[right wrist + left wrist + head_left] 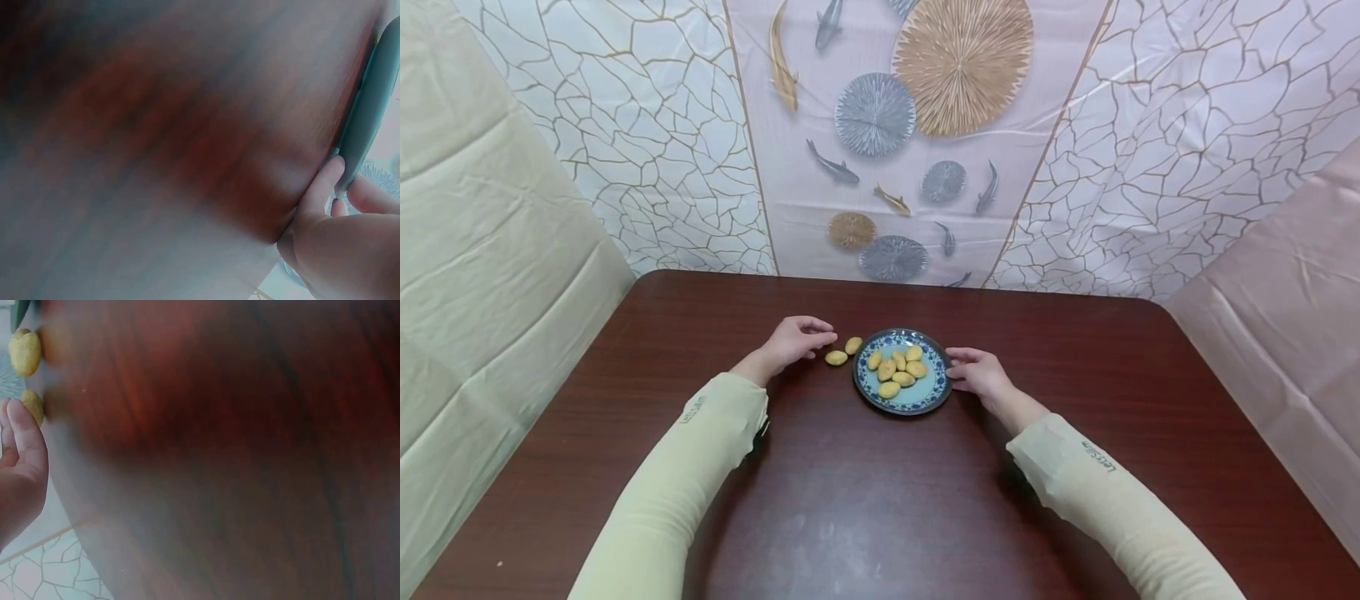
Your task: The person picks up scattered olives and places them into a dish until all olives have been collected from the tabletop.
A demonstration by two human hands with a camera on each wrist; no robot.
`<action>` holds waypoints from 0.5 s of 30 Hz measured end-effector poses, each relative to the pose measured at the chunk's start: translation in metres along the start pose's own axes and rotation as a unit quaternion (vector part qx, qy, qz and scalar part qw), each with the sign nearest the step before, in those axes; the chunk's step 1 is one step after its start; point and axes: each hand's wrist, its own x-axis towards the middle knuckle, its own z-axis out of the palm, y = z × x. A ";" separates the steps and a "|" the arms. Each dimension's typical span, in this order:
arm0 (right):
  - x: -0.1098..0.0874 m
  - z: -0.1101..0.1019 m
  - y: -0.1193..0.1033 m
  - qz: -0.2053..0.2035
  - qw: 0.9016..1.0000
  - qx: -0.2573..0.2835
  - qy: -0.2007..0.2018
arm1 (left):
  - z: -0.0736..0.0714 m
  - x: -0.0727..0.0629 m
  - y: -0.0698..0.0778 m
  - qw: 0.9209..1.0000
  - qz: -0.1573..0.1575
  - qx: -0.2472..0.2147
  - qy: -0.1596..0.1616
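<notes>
A round plate (867, 392) with a blue-patterned rim and dark edge stands on the table, holding several small yellow potato-like pieces (903, 378). My right hand (981, 375) pinches the plate's right edge; in the right wrist view, thumb and fingers lie on either side of the plate's rim (369, 106). Left of the plate, two more yellow pieces lie on the table, a nearer one (836, 357) and a farther one (853, 345). Beside them is my left hand (792, 342), fingers loosely bent, holding nothing. Those fingers partly cover one piece (32, 405) in the left wrist view.
The dark reddish-brown table (865, 492) extends around the plate on all sides. Behind its far edge hangs a patterned cloth (880, 167). Pale padded cloth walls stand along the left side (490, 250) and right side (1285, 308).
</notes>
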 end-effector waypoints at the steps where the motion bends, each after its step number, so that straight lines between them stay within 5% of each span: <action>1: 0.000 0.000 0.000 0.001 1.000 -0.001 0.001 | 0.001 0.000 -0.001 1.000 0.002 0.003 -0.005; 7: 0.000 0.000 0.000 -0.002 1.000 0.000 -0.002 | 0.005 -0.001 -0.006 0.999 0.006 0.039 -0.037; 15: -0.001 0.000 -0.001 -0.002 1.000 -0.004 0.003 | 0.008 -0.003 -0.004 0.997 0.008 0.060 -0.039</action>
